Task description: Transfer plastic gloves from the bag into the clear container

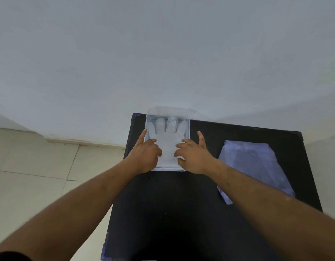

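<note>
Two bare forearms come from the bottom edge, one on each side, and reach forward over one black table (pixel 162 213). At the bottom left corner a small piece of dark sleeve (pixel 10 256) shows.

The left hand (pixel 144 153) lies on the left side of one clear container (pixel 187 129). Its index finger points forward along the left wall, and the other fingers are bent down on the plastic glove (pixel 168 146) inside. The right hand (pixel 194 155) lies on the right side of the same container. Its index finger also points forward, just outside the right wall, and the other fingers press on the glove. Both hands are half open, fingers spread, and neither closes around anything.

In the container I count one glove shape, flat, with fingers pointing away from the person. If more gloves lie under it, I cannot tell.

One bluish plastic bag (pixel 257 166) lies flat on the table, to the right of the container and apart from it. The right forearm crosses over its near corner. How many gloves are in the bag is not visible.

The table stands against a pale wall (pixel 162 53), with a tiled floor (pixel 40 176) on the left.
</note>
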